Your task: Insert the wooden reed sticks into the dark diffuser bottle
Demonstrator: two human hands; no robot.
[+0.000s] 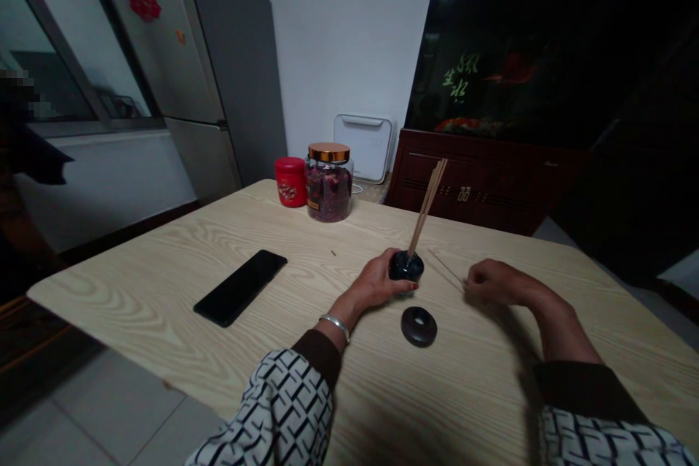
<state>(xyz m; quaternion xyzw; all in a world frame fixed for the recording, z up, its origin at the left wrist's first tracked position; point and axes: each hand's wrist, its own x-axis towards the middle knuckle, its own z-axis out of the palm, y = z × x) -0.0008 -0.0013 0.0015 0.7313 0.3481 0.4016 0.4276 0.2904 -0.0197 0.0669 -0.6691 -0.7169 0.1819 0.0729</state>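
Background: a grey fridge (240, 65) is standing at the left, a pale wall (344, 36) is filling the middle, and a dark glass tank (491, 73) is resting on a red-brown cabinet (470, 175) at the right

Tabletop (136, 269): wood-grained and light, it is carrying a black phone (241, 287) on the left, while a red canister (290, 182) and a copper-lidded jar (329, 193) are standing side by side at the far edge

Dark bottle (407, 267): it is sitting near the middle of the table, between the two hands and beyond the ring

Left hand (376, 280): thumb and fingers are curving around the bottle, holding it steady from its left side

Right hand (494, 282): it is closing in a narrow pinch on one thin stick (448, 268), whose free tip is pointing back toward the bottle

Upright sticks (426, 211): several are already standing in the bottle's mouth, leaning together to the right, so most of the work seems done

Stick outside: this one is apparently remaining, though one view is not showing whether it is going in or coming out

Ring (418, 336): dark and round, it is lying flat just in front of the bottle; if it belongs on top, fitting it is remaining too
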